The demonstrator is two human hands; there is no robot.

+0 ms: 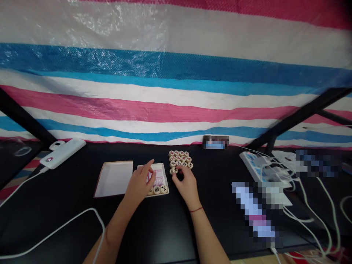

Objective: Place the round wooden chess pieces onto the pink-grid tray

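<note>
1. Right hand [186, 186] pinched what looked like a xiangqi piece [173, 170] at the near edge of a cluster [180, 159].
2. Left hand [139, 184] hung partly open, empty, above a cardboard tray [166, 181].
3. Three pieces [157, 189] lay in the tray; most remained clustered on the black table [154, 234].

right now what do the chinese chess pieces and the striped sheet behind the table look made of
The Chinese chess pieces look like pale wood, given their warm cream tone, though smooth wood-toned plastic can't be ruled out from this view. The striped sheet looks like woven plastic tarpaulin, with a fine woven texture and a shiny finish that catches the light along its creases.
</note>
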